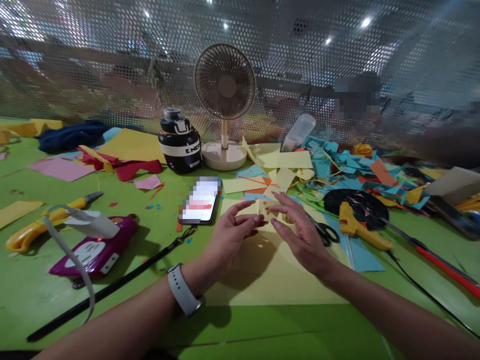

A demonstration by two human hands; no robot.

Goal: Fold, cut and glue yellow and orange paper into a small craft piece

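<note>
The large pale yellow sheet (285, 280) lies flat on the green table (240, 332), beneath both hands. The right hand (302, 232) has thumb and fingers spread apart; the left hand (232, 232) curls inward, and whether it pinches anything cannot be told.

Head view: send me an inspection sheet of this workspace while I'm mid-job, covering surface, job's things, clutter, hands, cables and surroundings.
Surface: green tabletop, strewn with paper.
Job's things: pale yellow sheet lying flat; black scissors and yellow glue gun on its right side.
Clutter: coloured paper scraps, mostly toward the back; phone lying left of centre.
Hands: left hand and right hand over the sheet; whether either grips anything is unclear.
Cables: black cord from the glue gun; pale cable by the purple power block.
Surroundings: perforated screen behind; desk fan and black bottle before it.
</note>
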